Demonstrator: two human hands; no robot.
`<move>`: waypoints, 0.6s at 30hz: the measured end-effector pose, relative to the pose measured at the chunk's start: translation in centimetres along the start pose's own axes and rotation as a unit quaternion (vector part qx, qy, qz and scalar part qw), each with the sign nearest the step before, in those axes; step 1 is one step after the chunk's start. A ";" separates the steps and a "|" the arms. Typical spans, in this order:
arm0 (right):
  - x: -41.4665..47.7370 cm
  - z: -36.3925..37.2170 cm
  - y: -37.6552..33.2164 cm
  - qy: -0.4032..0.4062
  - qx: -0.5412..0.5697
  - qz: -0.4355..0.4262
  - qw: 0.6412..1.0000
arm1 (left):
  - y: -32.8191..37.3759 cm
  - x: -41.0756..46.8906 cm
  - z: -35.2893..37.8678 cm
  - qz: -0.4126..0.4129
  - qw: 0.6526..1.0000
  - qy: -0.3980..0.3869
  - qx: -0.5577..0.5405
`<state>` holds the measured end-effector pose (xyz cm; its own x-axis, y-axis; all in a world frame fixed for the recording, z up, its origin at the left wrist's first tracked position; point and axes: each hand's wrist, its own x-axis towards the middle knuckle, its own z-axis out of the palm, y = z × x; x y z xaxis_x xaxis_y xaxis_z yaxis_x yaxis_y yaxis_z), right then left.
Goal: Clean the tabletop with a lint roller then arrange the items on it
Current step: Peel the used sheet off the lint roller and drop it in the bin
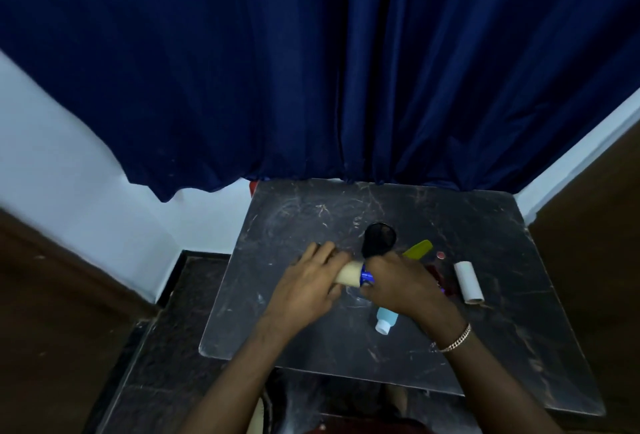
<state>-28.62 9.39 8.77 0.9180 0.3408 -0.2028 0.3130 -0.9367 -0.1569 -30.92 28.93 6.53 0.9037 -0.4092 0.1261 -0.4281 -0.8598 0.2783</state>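
Both of my hands hold a lint roller (pixel 351 273) over the middle of the dark marbled tabletop (pixel 311 336). My left hand (pixel 311 286) wraps the cream roll end. My right hand (pixel 398 281) grips the blue handle end, and a bracelet circles that wrist. Just behind the hands sits a round black object (pixel 379 238). A yellow-green comb (pixel 417 249) lies to its right. A light blue bottle with a white cap (pixel 385 319) lies on its side under my right wrist.
A grey cardboard tube (pixel 468 281) lies at the right, with a small red-rimmed round item (pixel 440 254) and a dark red object (pixel 441 276) near it. A dark blue curtain (pixel 346 69) hangs behind the table. White wall and dark floor lie to the left.
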 end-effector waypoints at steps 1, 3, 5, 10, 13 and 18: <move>0.1 0.2 -0.4 0.001 -0.008 -0.007 1.000 | -0.1 -0.4 -0.1 -0.014 1.000 -0.001 0.013; 0.1 0.5 -1.3 0.003 -0.019 -0.025 1.000 | -0.2 -1.1 -0.4 -0.041 0.999 -0.001 0.036; 0.1 0.7 -2.1 0.008 -0.024 -0.037 0.999 | -0.3 -1.8 -0.6 -0.058 0.997 0.003 0.049; -0.1 0.7 -2.8 0.019 -0.021 -0.053 0.998 | -0.4 -2.7 -1.0 -0.075 0.993 0.018 0.085; -0.2 0.7 -2.8 0.018 -0.012 -0.062 0.998 | 0.0 -3.0 -1.2 -0.078 0.992 0.020 0.097; -0.3 0.7 -2.5 0.001 -0.002 -0.072 0.997 | 0.5 -3.2 -1.4 -0.078 0.991 0.015 0.105</move>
<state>-29.92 11.71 8.52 0.8636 0.4722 -0.1765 0.4433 -0.8780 -0.1804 -33.98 30.23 7.59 0.9577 -0.2589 0.1257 -0.2712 -0.9580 0.0934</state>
